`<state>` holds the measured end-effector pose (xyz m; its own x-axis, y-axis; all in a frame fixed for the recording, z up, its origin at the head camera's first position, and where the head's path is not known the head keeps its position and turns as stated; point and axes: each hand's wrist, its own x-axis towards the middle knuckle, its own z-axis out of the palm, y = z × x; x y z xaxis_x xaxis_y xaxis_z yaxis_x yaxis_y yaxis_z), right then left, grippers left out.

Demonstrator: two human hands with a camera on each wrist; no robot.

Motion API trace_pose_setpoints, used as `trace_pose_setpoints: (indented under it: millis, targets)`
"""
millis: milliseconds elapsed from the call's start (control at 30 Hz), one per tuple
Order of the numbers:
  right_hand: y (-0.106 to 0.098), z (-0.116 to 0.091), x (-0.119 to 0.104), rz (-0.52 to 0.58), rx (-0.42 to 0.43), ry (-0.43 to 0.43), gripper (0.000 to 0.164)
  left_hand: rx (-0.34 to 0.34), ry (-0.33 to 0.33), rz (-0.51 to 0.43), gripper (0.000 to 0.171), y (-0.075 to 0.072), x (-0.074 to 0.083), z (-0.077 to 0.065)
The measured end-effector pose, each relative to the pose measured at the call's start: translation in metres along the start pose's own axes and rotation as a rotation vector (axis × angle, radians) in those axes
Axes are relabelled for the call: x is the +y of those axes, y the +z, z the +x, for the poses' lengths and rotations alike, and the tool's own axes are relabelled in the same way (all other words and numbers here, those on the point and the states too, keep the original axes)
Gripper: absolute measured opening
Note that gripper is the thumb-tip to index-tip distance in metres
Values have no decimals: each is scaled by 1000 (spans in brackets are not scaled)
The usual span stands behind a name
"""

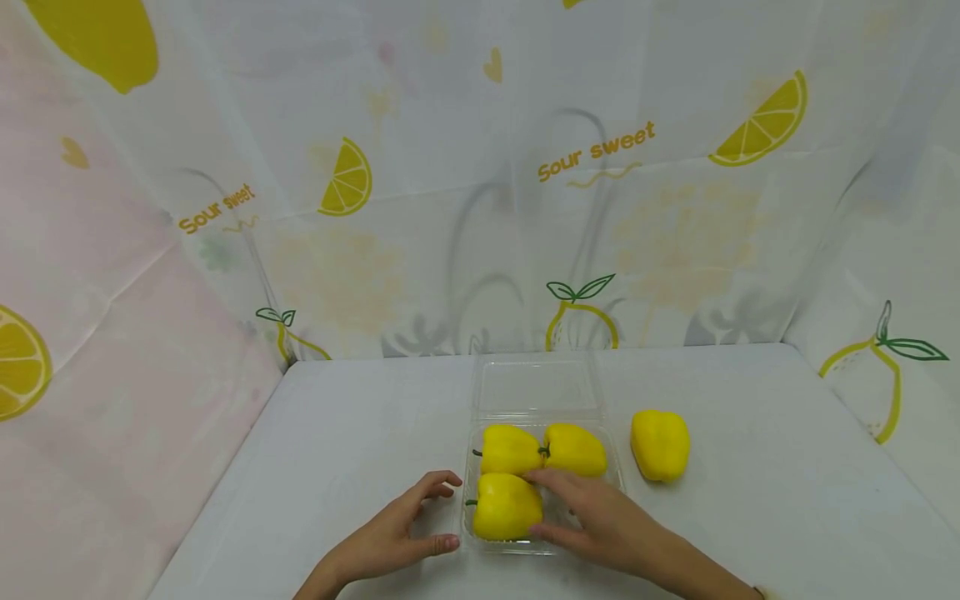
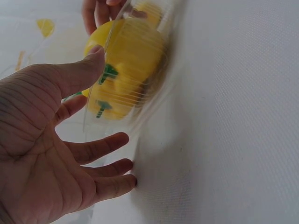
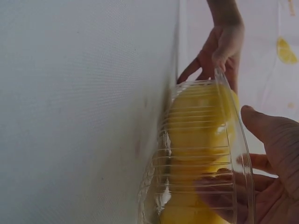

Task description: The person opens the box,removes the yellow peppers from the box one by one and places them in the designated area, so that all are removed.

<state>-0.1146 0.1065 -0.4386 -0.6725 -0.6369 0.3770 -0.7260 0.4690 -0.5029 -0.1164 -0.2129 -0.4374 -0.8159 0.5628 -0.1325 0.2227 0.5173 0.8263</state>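
Note:
A clear plastic clamshell container (image 1: 621, 483) lies with its lid (image 1: 537, 387) folded back. Inside are three yellow bell peppers: one at back left (image 1: 510, 450), another at back right (image 1: 576, 450), and a third at front left (image 1: 508, 507). My right hand (image 1: 600, 521) reaches into the front right part, thumb and fingertips at the right side of the front pepper; its fingers show through the ribbed wall in the right wrist view. Just left of the container, my left hand (image 1: 390, 533) holds nothing, with fingers spread and thumb near the rim (image 2: 112, 42).
A fourth yellow bell pepper (image 1: 660, 445) rests on the white tabletop (image 1: 360, 425), to the right of the container. Behind the table and at its sides hangs a lemon-printed curtain (image 1: 435, 250).

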Motion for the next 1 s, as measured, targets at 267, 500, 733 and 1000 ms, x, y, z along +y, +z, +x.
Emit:
trace_pose_setpoints:
  millis: [267, 500, 733, 1000]
  targets:
    - [4, 3, -2, -7, -62, 33, 55, 9, 15, 7, 57, 0, 1, -1]
    - [6, 6, -3, 23, -100, 58, 57, 13, 21, 11, 57, 1, 0, -1]
    - [9, 7, 0, 17, -92, 42, 59, 10, 10, -1, 57, 1, -1, 0]
    - [10, 10, 0, 10, -79, 21, 61, 10, 5, -6, 58, 1, -1, -1]
